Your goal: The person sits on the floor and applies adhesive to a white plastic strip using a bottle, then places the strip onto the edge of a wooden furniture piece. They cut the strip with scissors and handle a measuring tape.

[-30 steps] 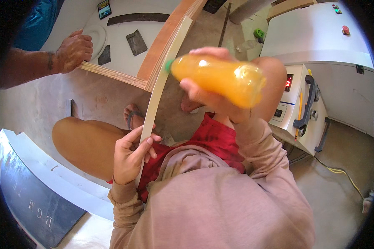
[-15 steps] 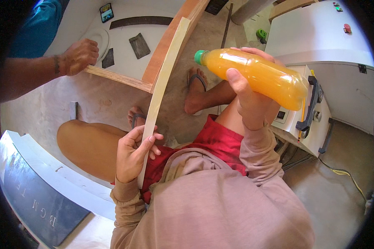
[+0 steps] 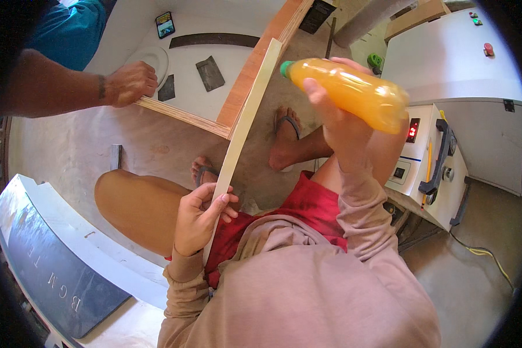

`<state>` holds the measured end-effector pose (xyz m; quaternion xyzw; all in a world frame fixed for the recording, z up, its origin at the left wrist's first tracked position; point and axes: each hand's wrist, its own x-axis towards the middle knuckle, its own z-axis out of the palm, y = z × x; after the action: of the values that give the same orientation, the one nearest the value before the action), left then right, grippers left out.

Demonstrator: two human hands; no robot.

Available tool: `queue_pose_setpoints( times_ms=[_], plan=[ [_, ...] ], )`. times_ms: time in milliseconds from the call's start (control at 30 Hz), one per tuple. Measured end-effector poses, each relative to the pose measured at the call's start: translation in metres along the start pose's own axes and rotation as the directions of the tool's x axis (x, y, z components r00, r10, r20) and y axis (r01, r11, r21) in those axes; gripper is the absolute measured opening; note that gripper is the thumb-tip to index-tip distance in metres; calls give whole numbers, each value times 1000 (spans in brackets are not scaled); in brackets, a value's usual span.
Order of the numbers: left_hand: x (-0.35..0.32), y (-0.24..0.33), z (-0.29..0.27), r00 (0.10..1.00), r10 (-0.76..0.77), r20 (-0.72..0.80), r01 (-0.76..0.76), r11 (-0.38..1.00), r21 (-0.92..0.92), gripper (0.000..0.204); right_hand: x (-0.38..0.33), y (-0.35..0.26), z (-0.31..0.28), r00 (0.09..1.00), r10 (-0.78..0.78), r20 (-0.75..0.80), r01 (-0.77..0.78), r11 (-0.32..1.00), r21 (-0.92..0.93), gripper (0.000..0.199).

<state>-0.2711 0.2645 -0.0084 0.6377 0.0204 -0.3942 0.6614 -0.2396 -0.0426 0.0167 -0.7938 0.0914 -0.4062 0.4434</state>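
bottle (image 3: 349, 91) of orange liquid sits in my right hand (image 3: 344, 124), thumb along the near side and fingers round the far side, raised over my right thigh (image 3: 380, 156) with its green cap (image 3: 285, 69) on and pointing left, its base toward the white box (image 3: 417, 148) with the red display. my left hand (image 3: 200, 219) pinches a long pale strip (image 3: 249, 113) low down between thumb and fingers, and the strip runs up from my red shorts (image 3: 316, 200) past the corner of the plywood-edged frame (image 3: 254, 72). whether its far end touches that wood or only passes in front of it, i can't tell from this angle. inside the frame a dark flat piece (image 3: 210, 73) and a curved dark band (image 3: 214, 39) lie on the white surface (image 3: 182, 61), near a phone (image 3: 165, 25), and a co-worker's hand (image 3: 132, 83) rests curled by the near rim. as i judge it, the step in hand is a double hold: bottle up on the right, strip steadied on the left. the next move calls for a sure grip on the smooth, full-looking bottle, and a light left pinch that stops the strip from swinging toward the cap.
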Motion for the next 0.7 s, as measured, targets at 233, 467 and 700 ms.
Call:
queue_pose_setpoints(
  times_ms=[233, 467, 700],
  plan=[
    [32, 18, 14, 997, -11, -75, 25, 983, 181, 21, -17, -46, -35, 955, 250, 161, -269, 957, 112, 45],
    [52, 33, 28, 991, 80, -105, -56, 975, 213, 21, -54, -45, -12, 872, 175, 458, -290, 937, 194, 48],
    [24, 20, 13, 998, 68, 20, -69, 991, 114, 18, -55, -40, 0, 900, 48, 433, -112, 986, 124, 51]
  ],
)
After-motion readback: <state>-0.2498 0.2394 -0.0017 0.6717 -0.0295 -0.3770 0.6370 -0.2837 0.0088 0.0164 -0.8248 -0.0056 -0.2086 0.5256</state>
